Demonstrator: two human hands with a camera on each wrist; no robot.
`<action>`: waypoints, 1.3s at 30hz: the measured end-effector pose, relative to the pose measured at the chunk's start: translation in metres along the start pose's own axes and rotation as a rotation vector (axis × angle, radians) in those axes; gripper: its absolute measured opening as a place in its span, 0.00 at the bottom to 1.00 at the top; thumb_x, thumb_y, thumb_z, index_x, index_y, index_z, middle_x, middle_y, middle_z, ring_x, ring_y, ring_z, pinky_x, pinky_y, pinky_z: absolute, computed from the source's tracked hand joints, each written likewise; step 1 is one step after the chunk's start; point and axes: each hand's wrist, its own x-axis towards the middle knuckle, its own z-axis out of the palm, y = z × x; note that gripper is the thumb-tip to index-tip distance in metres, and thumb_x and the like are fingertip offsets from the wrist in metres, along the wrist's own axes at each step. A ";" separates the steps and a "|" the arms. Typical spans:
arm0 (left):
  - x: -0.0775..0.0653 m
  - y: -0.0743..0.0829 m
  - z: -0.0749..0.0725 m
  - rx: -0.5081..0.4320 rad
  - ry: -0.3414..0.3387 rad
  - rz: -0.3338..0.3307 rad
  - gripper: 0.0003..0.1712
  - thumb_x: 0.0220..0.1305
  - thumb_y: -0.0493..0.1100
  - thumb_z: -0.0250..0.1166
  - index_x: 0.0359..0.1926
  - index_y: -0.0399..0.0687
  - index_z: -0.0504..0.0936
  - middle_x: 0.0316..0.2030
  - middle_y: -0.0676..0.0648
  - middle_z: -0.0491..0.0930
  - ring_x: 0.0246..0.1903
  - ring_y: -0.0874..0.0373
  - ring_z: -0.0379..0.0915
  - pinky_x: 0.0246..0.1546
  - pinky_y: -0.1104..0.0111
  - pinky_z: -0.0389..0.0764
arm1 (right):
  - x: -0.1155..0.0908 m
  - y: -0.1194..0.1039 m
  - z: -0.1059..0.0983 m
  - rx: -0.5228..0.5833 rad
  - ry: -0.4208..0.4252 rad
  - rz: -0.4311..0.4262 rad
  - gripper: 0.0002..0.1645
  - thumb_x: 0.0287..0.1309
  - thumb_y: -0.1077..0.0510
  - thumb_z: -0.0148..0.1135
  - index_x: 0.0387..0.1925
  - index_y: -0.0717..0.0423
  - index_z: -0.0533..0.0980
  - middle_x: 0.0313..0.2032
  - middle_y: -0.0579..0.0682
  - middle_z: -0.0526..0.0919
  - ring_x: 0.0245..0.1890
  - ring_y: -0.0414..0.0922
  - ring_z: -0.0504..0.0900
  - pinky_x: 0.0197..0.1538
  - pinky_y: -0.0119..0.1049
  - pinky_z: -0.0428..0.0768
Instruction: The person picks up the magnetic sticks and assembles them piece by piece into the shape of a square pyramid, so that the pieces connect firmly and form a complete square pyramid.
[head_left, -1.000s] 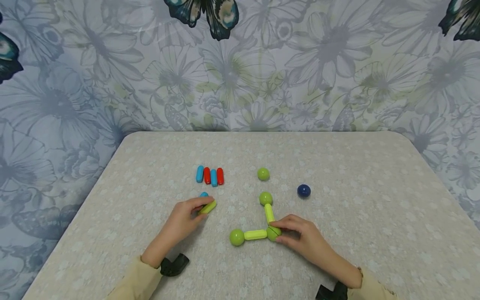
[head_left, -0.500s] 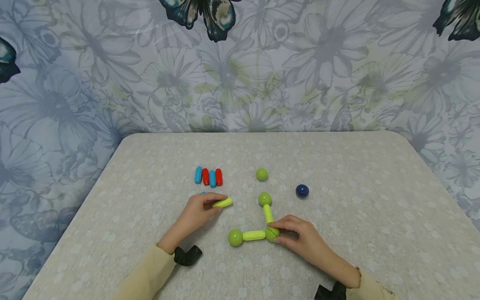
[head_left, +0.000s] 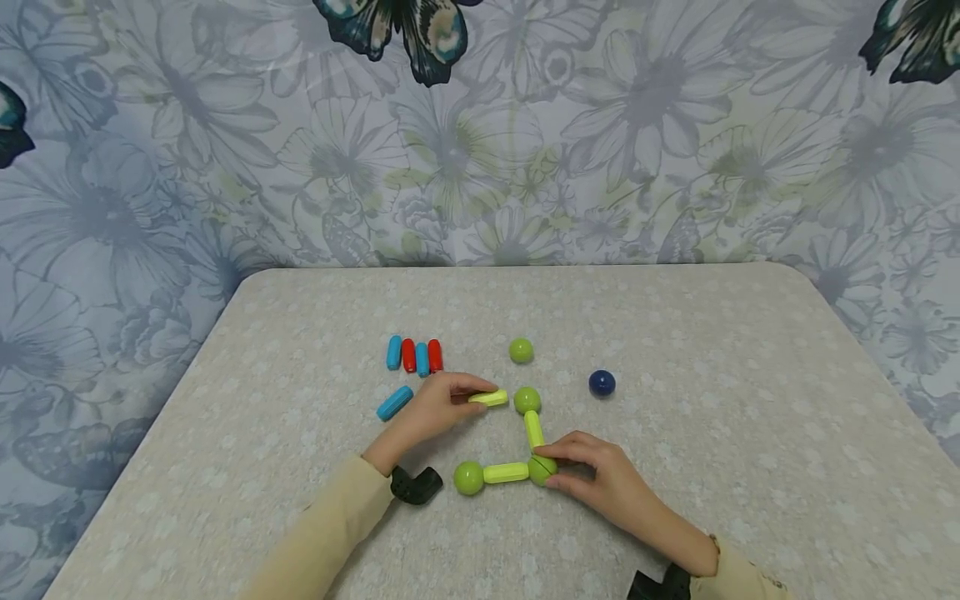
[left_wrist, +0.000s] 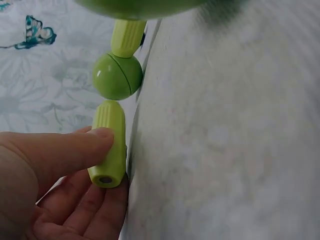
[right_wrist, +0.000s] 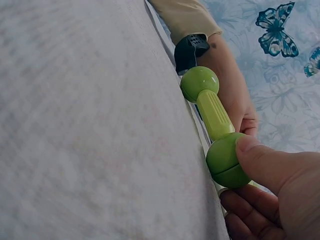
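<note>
Between thumb and fingers, my left hand (head_left: 438, 408) pinches a yellow-green magnetic rod (left_wrist: 111, 145), whose lower end shows a grey metal disc. The rod's far tip is right at a green ball (head_left: 527, 400). My right hand (head_left: 600, 471) grips the green corner ball (right_wrist: 227, 160) of an L-shaped piece. From that ball one yellow-green rod (head_left: 506, 473) runs left to another green ball (head_left: 468, 477). A second such rod (head_left: 533, 429) runs away from me to the ball near my left hand.
A row of blue and red rods (head_left: 408, 356) lies at the back left, with a single blue rod (head_left: 394, 403) beside my left wrist. Behind the L-shape sits a loose green ball (head_left: 521, 350). A dark blue ball (head_left: 602, 383) lies to its right.
My left hand has carried the yellow-green rod rightward to the far ball of the L-shape, uncovering the single blue rod. The right hand keeps its grip on the corner ball.
</note>
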 end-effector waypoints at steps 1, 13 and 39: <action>0.001 0.000 0.001 -0.002 -0.005 0.010 0.15 0.58 0.32 0.66 0.48 0.42 0.83 0.45 0.49 0.81 0.47 0.58 0.75 0.47 0.68 0.75 | 0.000 0.000 0.000 0.000 0.002 -0.003 0.19 0.50 0.55 0.70 0.47 0.50 0.81 0.40 0.38 0.79 0.39 0.38 0.78 0.39 0.34 0.79; 0.005 0.000 0.005 -0.037 -0.003 0.027 0.13 0.58 0.32 0.66 0.46 0.43 0.84 0.43 0.50 0.81 0.45 0.59 0.75 0.46 0.70 0.76 | 0.014 0.000 -0.010 0.001 0.055 0.011 0.18 0.52 0.62 0.69 0.47 0.57 0.80 0.39 0.44 0.82 0.36 0.38 0.79 0.38 0.33 0.79; 0.056 0.005 -0.022 -0.265 -0.031 0.023 0.26 0.66 0.35 0.59 0.64 0.38 0.67 0.62 0.41 0.65 0.60 0.46 0.63 0.53 0.60 0.72 | 0.066 0.018 -0.001 -0.064 0.093 0.250 0.17 0.54 0.58 0.68 0.46 0.59 0.81 0.32 0.44 0.80 0.31 0.40 0.76 0.33 0.34 0.75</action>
